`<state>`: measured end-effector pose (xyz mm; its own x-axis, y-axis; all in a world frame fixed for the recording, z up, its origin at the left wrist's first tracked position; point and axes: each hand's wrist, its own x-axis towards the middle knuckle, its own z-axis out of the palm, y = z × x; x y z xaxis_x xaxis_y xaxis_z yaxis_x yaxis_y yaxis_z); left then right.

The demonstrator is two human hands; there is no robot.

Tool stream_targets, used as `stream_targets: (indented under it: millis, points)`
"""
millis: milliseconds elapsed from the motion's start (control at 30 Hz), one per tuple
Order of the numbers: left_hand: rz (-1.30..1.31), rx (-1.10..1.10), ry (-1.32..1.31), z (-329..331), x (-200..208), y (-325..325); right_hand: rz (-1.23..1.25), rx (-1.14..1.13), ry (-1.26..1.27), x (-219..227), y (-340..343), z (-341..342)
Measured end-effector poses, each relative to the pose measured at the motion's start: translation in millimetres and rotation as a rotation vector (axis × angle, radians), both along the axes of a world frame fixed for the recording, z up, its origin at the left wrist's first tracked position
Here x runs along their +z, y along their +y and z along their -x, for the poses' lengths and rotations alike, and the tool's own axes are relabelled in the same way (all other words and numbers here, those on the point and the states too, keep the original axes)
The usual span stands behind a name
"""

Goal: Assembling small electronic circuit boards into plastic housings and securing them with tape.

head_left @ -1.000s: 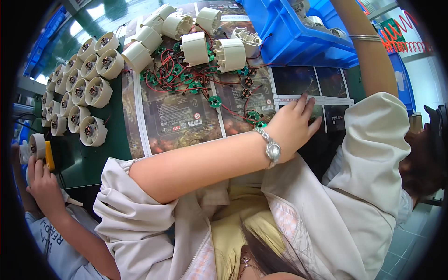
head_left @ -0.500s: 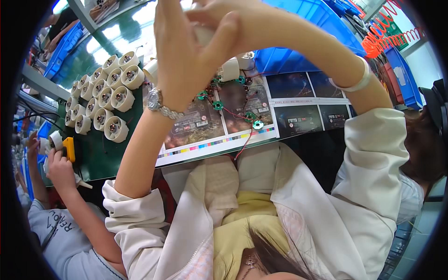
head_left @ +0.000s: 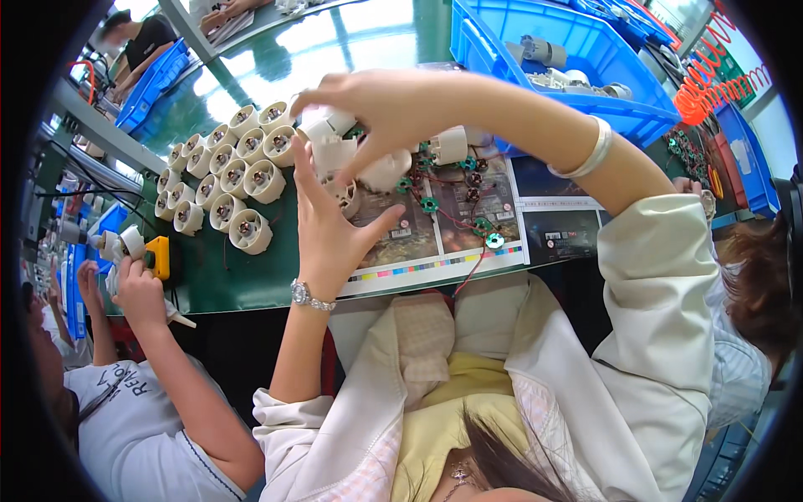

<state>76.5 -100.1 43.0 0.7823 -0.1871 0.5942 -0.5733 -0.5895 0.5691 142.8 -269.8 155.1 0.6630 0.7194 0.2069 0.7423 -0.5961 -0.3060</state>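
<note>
My left hand (head_left: 328, 230), a watch on its wrist, is open at the middle of the bench, thumb stretched right. A round white plastic housing (head_left: 348, 197) with metal inside shows between its thumb and fingers. My right hand (head_left: 389, 109) reaches in from the right, thumb and fingers spread wide around white plastic parts (head_left: 333, 153); I see no firm grip. More white parts (head_left: 386, 171) lie under its wrist side. To their right are a white cylindrical housing (head_left: 450, 145) and small green circuit boards (head_left: 429, 205) with red and black wires.
Several white round housings with motors (head_left: 224, 184) stand grouped at left on the green bench (head_left: 276, 284). Printed sheets (head_left: 468, 251) cover the near middle. A blue bin (head_left: 577, 109) with motors stands far right, near a red coiled hose (head_left: 693, 105). A co-worker's hand (head_left: 138, 293) holds a white part at left.
Both hands, earlier raised together around a white part near the top, have come down and apart. The right hand is over the white parts; the left hand's fingers and thumb are now spread.
</note>
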Motion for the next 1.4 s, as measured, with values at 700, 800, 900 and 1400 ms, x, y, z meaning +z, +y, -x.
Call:
stream_targets:
  millis: [700, 800, 900, 1400]
  points:
    - [-0.145, -0.007, -0.099, 1.1, -2.1, -0.1, 0.406, -0.542, 0.306, -11.7, -216.6, -36.3]
    - [-0.065, -0.056, -0.081, 0.3, 0.2, -0.7, 0.315, -0.553, 0.215, -5.4, -219.7, -33.9]
    - [0.002, -0.053, -0.102, 1.9, 3.3, 0.2, 0.354, -0.718, -0.068, 4.9, -207.4, -24.4]
    - [0.145, -0.135, -0.171, 7.9, 8.4, 5.7, -0.348, -0.723, 0.057, -83.2, -77.2, 168.7]
